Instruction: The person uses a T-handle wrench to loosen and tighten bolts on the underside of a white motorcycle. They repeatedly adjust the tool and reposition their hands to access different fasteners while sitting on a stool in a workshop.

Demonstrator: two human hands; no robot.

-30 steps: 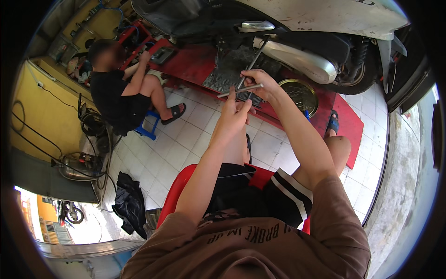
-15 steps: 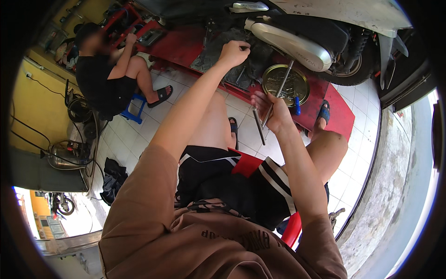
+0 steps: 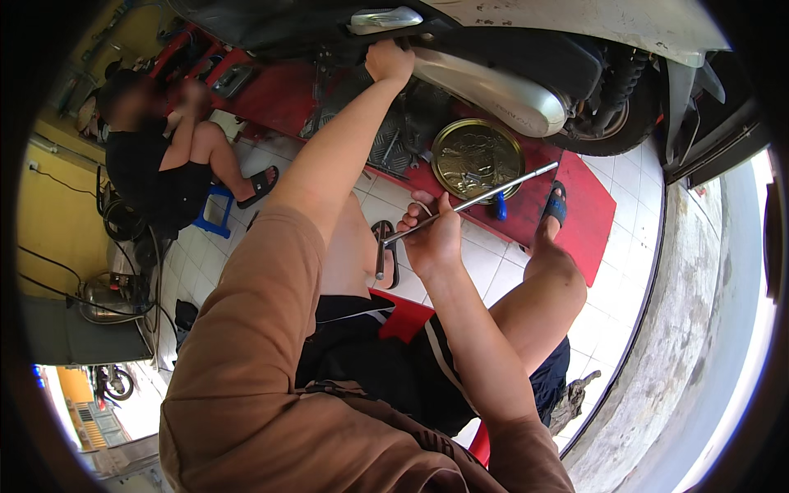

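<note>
In my right hand [image 3: 434, 237] lies a T-handle socket wrench [image 3: 511, 184], its long shaft slanting up to the right and its crossbar by my knee. The palm faces up, with thumb and fingers curled about the shaft. My left hand [image 3: 389, 62] is closed and reaches up to the underside of the motorbike, against the front end of its silver engine cover [image 3: 485, 89]. Whatever those fingers grip is hidden. A round gold-coloured tray [image 3: 448, 168] with small metal parts in it sits below the cover, and a blue-handled tool [image 3: 500, 205] rests at its rim.
The motorbike stands over a red lift platform [image 3: 588, 205]. Tools lie on a dark ribbed mat [image 3: 386, 152]. At the left another person [image 3: 152, 156] sits on a blue stool [image 3: 215, 212]. Hoses [image 3: 156, 263] hang near the yellow wall. The rear wheel [image 3: 629, 123] is at the right.
My left hand has moved up and left to the motorbike. The wrench in my right hand has swung from steep to a flatter slant, and my right hand has shifted left and down.
</note>
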